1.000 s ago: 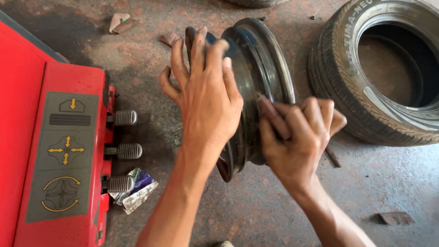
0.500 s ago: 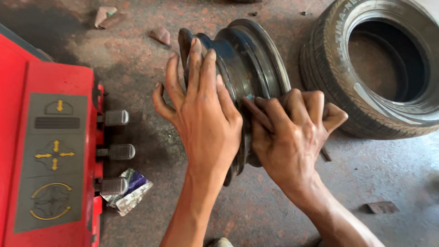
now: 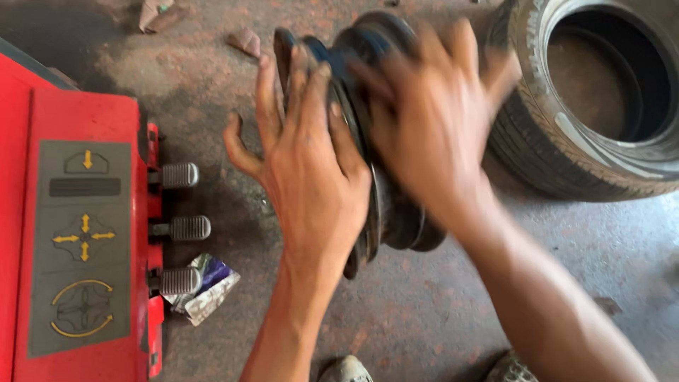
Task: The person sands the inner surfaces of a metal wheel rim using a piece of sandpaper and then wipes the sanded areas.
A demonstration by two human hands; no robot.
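Rust-stained concrete floor [image 3: 438, 311] under upright wheel rim [image 3: 396, 219], both hands' fingers [image 3: 297, 92] flat on it, unclenched.

A dusty concrete floor [image 3: 438, 318] is carrying a rim [image 3: 396, 219] on edge, a tyre [image 3: 566, 155] lying flat, a crumpled wrapper [image 3: 205, 290] and a red machine [image 3: 42, 233].

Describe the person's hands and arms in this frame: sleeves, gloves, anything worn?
Both arms are bare to the frame edge, with no sleeves in view. The left hand wears no glove, ring or watch, and its fingernails are short. The right hand is motion-blurred; it appears gloveless too, but finer detail such as rings cannot be told. No wristbands or markings show on either forearm.
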